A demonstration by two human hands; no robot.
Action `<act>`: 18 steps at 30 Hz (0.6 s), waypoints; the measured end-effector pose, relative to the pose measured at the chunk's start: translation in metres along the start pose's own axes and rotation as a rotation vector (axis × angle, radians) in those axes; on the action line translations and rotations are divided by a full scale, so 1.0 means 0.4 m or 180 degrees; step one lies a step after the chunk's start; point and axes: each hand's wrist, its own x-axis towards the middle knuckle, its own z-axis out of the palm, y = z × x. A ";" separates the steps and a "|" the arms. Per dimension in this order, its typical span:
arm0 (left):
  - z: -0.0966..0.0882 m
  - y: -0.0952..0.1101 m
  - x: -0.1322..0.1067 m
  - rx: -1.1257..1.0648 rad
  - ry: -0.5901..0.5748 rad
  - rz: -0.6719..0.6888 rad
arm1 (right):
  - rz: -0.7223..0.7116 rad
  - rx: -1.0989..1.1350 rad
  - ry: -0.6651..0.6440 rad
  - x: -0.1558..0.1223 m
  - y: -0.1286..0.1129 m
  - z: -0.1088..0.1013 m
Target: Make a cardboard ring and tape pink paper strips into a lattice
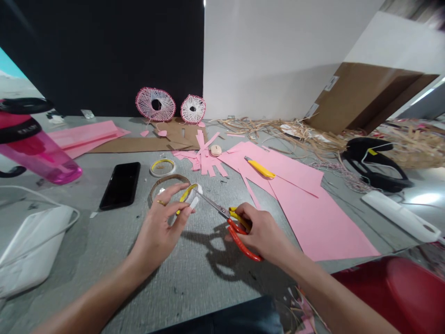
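My left hand (163, 222) pinches a roll of tape with a yellow core (187, 194) and holds its white free end out to the right. My right hand (259, 229) grips red-handled scissors (231, 222), whose blades point up-left and meet the white tape end (194, 202) near my left fingertips. Both hands hover just above the grey table (194, 278). A wide ring of brown tape (168, 182) lies right behind my left hand.
A black phone (121, 184) and a small tape roll (162, 167) lie left of centre. Pink paper sheets (306, 208) with a yellow cutter (260, 168) lie to the right. Pink bottle (38, 148) at left, white mask (31, 246), black glue gun (375, 164), straw, two string discs (155, 104).
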 end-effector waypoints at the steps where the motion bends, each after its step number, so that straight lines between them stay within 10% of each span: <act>1: 0.003 -0.005 0.000 0.0087 -0.0005 0.0036 | 0.0002 -0.0005 0.0026 0.001 0.003 -0.002; 8: 0.022 -0.024 -0.011 0.0536 -0.0695 0.0089 | -0.0200 -0.0440 0.0187 -0.014 0.025 -0.029; 18: -0.015 0.012 0.028 -0.3279 0.0133 -0.1563 | -0.0270 -0.0821 -0.0454 -0.060 0.014 -0.079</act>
